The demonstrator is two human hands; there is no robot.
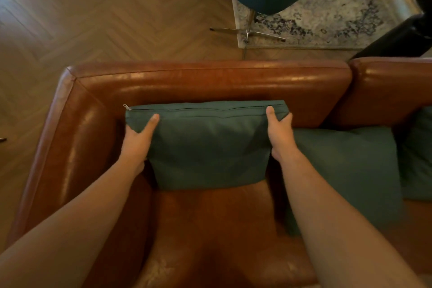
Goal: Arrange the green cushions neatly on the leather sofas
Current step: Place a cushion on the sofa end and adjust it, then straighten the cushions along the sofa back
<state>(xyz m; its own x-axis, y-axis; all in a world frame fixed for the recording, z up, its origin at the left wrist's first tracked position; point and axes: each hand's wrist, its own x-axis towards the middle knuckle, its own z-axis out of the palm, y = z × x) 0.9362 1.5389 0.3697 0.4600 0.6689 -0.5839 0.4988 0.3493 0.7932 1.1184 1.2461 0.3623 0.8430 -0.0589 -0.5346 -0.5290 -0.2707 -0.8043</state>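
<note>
So that the cushion [208,145] stands square against the sofa [210,82] back by its left corner, my left hand [138,140] and right hand [279,133] pinch its top corners, fingers [288,119] curled behind.

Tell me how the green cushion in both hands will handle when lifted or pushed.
Probably soft and floppy: the green cushion creases and dents where the left hand and right hand grip its upper corners. Likely light for its bulk, being a plump zipped fabric cover. Let go, it may slump or slide on the glossy leather backrest.
</note>
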